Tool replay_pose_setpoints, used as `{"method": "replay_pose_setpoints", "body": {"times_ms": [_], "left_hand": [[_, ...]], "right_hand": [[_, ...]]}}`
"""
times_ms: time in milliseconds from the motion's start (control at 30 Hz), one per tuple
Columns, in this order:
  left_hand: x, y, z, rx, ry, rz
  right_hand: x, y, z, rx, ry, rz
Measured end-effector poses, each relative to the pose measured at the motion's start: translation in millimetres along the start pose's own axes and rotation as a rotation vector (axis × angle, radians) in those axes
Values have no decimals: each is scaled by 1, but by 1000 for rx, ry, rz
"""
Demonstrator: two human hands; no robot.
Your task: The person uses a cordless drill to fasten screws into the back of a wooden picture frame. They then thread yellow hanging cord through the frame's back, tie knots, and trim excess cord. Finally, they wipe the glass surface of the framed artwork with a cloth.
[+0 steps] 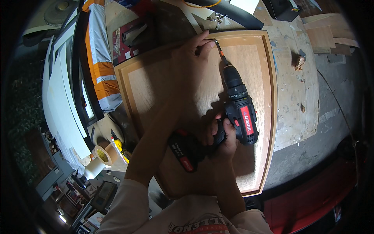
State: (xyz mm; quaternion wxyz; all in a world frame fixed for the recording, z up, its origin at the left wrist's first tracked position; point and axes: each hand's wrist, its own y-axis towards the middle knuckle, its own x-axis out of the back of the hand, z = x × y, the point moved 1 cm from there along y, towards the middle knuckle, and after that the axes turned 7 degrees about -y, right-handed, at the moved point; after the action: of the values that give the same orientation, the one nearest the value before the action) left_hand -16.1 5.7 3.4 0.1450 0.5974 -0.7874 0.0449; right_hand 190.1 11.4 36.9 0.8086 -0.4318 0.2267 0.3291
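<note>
My right hand (226, 138) is wrapped round the grip of a black cordless drill (243, 111) with red panels. The drill's battery (185, 156) hangs toward the lower left. An orange-banded bit (222, 54) points from its chuck to the far rim of a shallow wooden frame (271, 101) with a light wood panel inside. At the bit's tip, my left hand (196, 46) has thumb and fingers closed on a small metallic piece too small to name. My left arm shades much of the panel.
The frame lies on a worn wooden workbench (296, 89). To the left are an orange-and-white wrapped bundle (99, 54), a tape roll (103, 155) and a yellow cutter (120, 148). Metal hardware (217, 17) and a black strip (233, 15) sit beyond the far rim.
</note>
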Motion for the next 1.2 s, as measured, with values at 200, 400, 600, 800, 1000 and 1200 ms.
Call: {"method": "replay_pose_setpoints", "body": {"times_ms": [200, 400, 600, 800, 1000, 1200], "left_hand": [[1, 0, 2, -12, -10, 6], [1, 0, 4, -36, -12, -38], [1, 1, 2, -39, -37, -29], [2, 0, -7, -211, 156, -69], [0, 11, -14, -614, 404, -18], [9, 65, -24, -845, 524, 472]], "right_hand": [[2, -1, 0, -14, 2, 1], [1, -1, 0, -20, 3, -2], [-1, 0, 1, -19, -11, -23], [-5, 0, 6, -9, -39, -25], [-7, 0, 8, -14, -44, -28], [-7, -1, 7, -48, -33, -57]]}}
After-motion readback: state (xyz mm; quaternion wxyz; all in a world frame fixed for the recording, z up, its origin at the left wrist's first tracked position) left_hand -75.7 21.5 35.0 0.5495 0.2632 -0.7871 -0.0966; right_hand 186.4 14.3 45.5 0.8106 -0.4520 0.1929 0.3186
